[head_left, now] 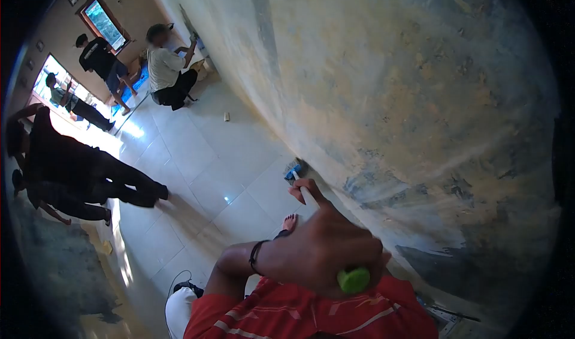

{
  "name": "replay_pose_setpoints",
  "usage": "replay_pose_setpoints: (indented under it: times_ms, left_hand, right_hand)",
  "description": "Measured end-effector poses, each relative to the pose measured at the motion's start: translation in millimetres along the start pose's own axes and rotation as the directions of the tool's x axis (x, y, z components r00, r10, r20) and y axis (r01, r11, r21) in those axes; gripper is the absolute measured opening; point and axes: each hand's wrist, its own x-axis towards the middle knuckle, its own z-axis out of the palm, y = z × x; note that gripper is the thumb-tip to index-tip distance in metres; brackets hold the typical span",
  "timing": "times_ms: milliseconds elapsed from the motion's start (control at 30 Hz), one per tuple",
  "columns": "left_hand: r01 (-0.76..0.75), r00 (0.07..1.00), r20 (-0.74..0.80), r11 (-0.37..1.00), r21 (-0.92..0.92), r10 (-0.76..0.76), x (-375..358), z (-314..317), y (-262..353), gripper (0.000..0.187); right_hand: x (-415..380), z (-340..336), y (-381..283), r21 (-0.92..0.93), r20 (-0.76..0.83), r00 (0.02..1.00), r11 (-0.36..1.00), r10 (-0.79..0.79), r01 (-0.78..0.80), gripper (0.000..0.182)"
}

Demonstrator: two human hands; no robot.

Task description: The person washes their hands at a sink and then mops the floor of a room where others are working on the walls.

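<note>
A broom with a pale handle, a blue head and dark bristles slants away from me, its head down at the foot of the wall. My left hand, with a dark band at the wrist, is closed around the top of the handle near its green end cap. Further down the handle, my right hand is wrapped around it, with its forearm partly hidden behind the left hand. A bare foot shows on the tiles below.
The patchy, stained wall rises along my right. Glossy tiles cover the floor, with a small pale block on them. One person squats by the wall; several others stand left and back. Something white with a thin cable is at lower left.
</note>
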Motion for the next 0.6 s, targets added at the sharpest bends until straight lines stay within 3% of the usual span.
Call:
replay_pose_setpoints:
  times_ms: [167,233,267,300,367,400,433,500,600]
  left_hand:
    - [0.131,0.965,-0.241,0.987,0.095,-0.105,6,-21,-18,0.029]
    - [0.239,0.935,-0.284,0.969,0.067,-0.211,0,-31,-30,0.03]
    - [0.305,0.907,-0.307,0.952,0.01,-0.287,-4,-35,-38,0.03]
    - [0.367,0.875,-0.322,0.929,-0.048,-0.362,-7,-36,-45,0.031]
    - [0.406,0.783,-0.417,0.887,-0.22,-0.462,-11,-33,-62,0.031]
    - [0.374,0.743,-0.443,0.86,-0.347,-0.502,-11,-30,-71,0.03]
    - [0.369,0.696,-0.404,0.779,-0.507,-0.593,-13,-30,-76,0.032]
    - [0.293,0.687,-0.33,0.663,-0.689,-0.647,-18,-21,-100,0.032]
    - [0.246,0.74,-0.224,0.566,-0.787,-0.634,-50,23,-151,0.027]
  right_hand:
    - [-16,19,60,0.121,0.057,0.994,0.988,0.092,-0.098,0.03]
    - [-33,18,72,-0.111,0.04,0.999,0.993,0.033,-0.028,0.028]
    - [-42,18,75,-0.324,-0.009,0.997,0.944,-0.074,0.067,0.023]
    - [-56,8,65,-0.217,0.066,0.971,0.953,0.231,-0.212,0.021]
    - [-75,-18,33,-0.134,0.038,0.943,0.937,0.331,-0.323,0.023]
    - [-88,-25,27,-0.205,0.056,0.868,0.856,0.494,-0.474,0.024]
    - [-102,-31,28,-0.193,0.033,0.861,0.848,0.508,-0.493,0.024]
    - [-137,-42,30,-0.157,0.045,0.762,0.758,0.646,-0.633,0.036]
    - [-218,-44,73,-0.16,-0.002,0.698,0.689,0.716,-0.707,0.035]
